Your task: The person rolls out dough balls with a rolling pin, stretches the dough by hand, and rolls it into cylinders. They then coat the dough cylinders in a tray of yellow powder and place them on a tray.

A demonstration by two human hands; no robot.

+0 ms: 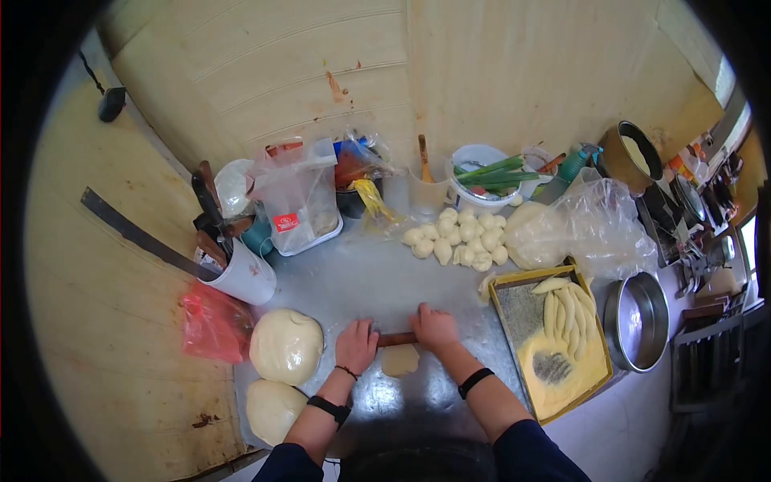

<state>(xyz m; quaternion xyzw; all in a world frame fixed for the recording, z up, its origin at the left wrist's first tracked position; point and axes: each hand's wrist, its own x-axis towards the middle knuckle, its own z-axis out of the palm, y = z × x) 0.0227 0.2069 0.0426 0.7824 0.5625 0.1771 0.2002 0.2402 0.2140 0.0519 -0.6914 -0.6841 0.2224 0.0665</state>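
Both my hands press on a brown wooden rolling pin [397, 339] lying across the metal counter [385, 277]. My left hand [356, 343] covers the pin's left end and my right hand [434, 326] covers its right end. Just under the pin, toward me, lies a small flattened piece of dough [399, 361]. Two large dough balls [286, 345] sit at my left, one behind the other. A heap of small dough pieces [459, 235] lies farther back on the counter.
A yellow tray [595, 384] at the right holds crumbs and several coated long dough pieces [565, 309]. Beside it stand a round metal pan [638, 320] and bagged dough [540, 233]. A white pot of knives [241, 273], bags, greens in a bowl [487, 175] line the back.
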